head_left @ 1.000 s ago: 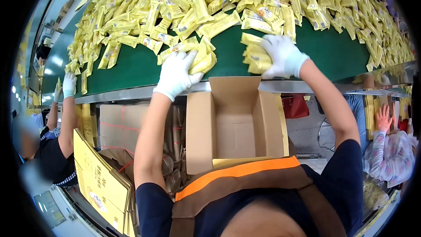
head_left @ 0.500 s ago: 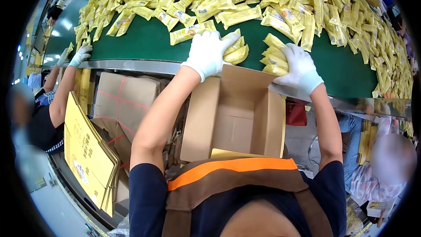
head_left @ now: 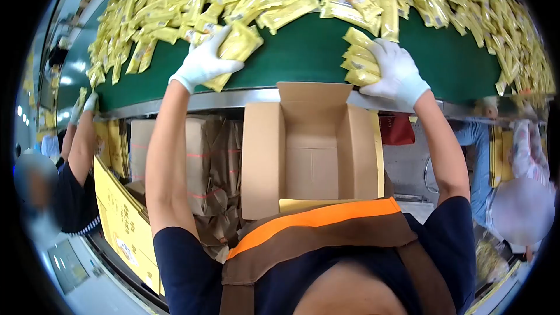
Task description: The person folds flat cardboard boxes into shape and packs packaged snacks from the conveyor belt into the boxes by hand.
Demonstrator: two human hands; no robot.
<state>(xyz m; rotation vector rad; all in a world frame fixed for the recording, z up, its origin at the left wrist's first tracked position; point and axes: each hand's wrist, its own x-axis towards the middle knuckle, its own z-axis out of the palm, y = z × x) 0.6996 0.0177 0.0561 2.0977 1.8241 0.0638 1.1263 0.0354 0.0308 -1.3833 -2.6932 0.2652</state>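
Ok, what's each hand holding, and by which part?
Left hand: yellow packets, gripped between thumb and fingers at their left side; exact count unclear. Right hand: a row of packets, gripped by their right-hand ends.

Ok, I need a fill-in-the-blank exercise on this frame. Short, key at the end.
1. The left hand wears a glove coloured ____.
2. The packets held in the right hand are mainly ____ in colour.
3. The bare surface between the two hands is coloured ____.
4. The box in front of the person stands with its top flaps ____, so its inside shows.

Missing words: white; yellow; green; open.
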